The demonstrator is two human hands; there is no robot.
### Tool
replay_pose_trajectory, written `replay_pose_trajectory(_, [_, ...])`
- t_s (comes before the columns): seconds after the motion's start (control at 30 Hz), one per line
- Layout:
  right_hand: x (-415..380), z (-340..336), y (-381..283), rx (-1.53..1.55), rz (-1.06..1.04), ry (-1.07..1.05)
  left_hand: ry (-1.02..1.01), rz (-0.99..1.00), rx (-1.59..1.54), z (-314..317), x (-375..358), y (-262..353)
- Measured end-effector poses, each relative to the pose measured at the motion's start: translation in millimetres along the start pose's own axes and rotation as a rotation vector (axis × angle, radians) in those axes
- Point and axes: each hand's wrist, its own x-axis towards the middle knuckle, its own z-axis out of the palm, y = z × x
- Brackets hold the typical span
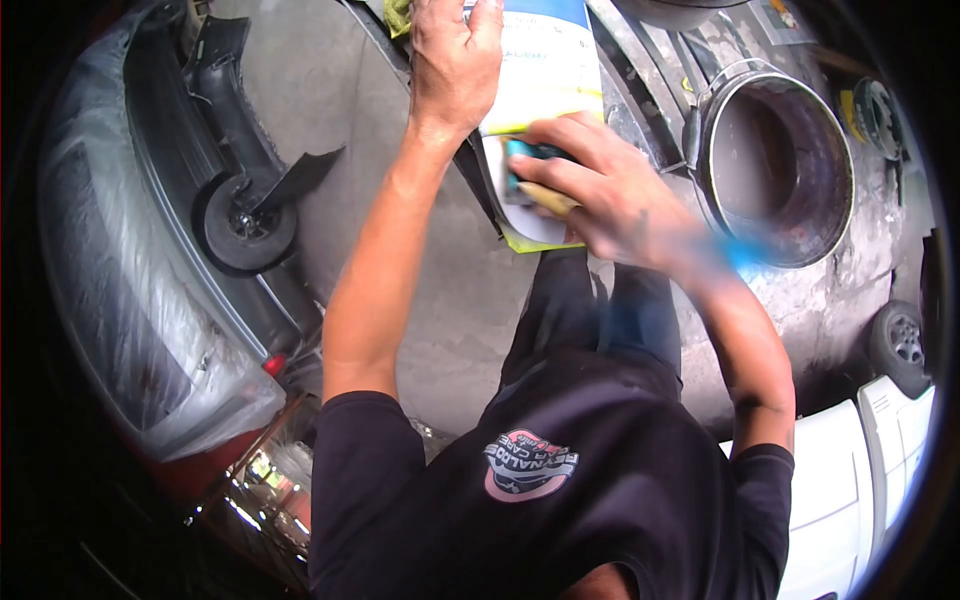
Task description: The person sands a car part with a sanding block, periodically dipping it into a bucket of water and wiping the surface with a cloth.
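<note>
A long panel, white with yellow-green edges and printed lettering (540, 75), lies across the top middle, its rounded lower end near my legs. My left hand (455, 70) is at its upper left edge; the fingertips run out of frame, so their grip cannot be made out. Over the lower part of the panel, my right hand (590, 180) is closed around a teal block (518, 165). A tan, rounded piece (548, 199) shows beneath its fingers, touching or close to the panel. Blur covers the right wrist.
To the right stands a large bucket (755, 160) with greyish content. Dark metal bars (640, 90) lie behind the panel. A plastic-wrapped car part (130, 260) and a black wheel (245, 222) are at left. A white vehicle (825, 510) and another wheel (900, 345) are at lower right.
</note>
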Motion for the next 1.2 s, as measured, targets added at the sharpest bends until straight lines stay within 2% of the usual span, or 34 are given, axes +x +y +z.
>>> replay_pose_trajectory(0.03, [8.7,3.2,-3.5,0.006,0.002,0.003,-0.006,-0.002,0.003,-0.3,0.0,3.5])
replay_pose_trajectory(0.1, [21.6,4.8,-8.3,0.057,-0.023,-0.013,-0.047,-0.129,-0.244,-1.0,1.7,8.3])
replay_pose_trajectory(0.13, [15.9,5.0,-2.8,0.044,-0.060,0.031,-0.001,0.026,-0.082,4.1,-3.0,-11.5])
replay_pose_trajectory(0.3, [3.2,4.0,-5.1,-0.029,-0.003,-0.014,-0.047,-0.002,0.007,-7.0,0.5,4.0])
replay_pose_trajectory(0.43, [8.5,5.5,-4.7,0.001,-0.031,-0.016,0.007,0.051,-0.135,-2.3,2.0,-3.9])
replay_pose_trajectory(0.5, [-4.1,-7.2,1.8,-0.034,-0.014,-0.051,-0.056,0.034,0.012,-6.1,4.9,6.6])
replay_pose_trajectory(0.53, [-5.5,-9.3,1.5,-0.019,-0.001,-0.041,-0.023,0.088,0.038,-5.2,8.1,3.8])
replay_pose_trajectory(0.73, [16.5,4.7,-10.7,0.023,-0.033,-0.024,-0.011,0.048,-0.072,0.7,4.4,-3.6])
replay_pose_trajectory(0.83, [2.1,-1.8,-6.6,-0.010,0.000,-0.071,-0.016,0.028,0.007,-5.0,3.0,7.9])
replay_pose_trajectory(0.97, [12.8,5.2,-11.7,-0.018,0.040,-0.046,-0.041,-0.014,-0.009,-3.0,-2.6,-11.5])
replay_pose_trajectory(1.03, [17.4,9.7,-13.1,0.020,0.002,-0.022,-0.036,0.013,-0.098,-6.1,0.6,-4.5])
replay_pose_trajectory(1.07, [13.5,7.1,-12.5,0.015,0.008,-0.003,-0.030,0.079,-0.014,-5.7,2.9,0.7])
replay_pose_trajectory(1.2, [-4.5,-4.4,-5.2,-0.021,0.036,-0.026,-0.016,0.016,0.007,-4.6,4.6,9.4])
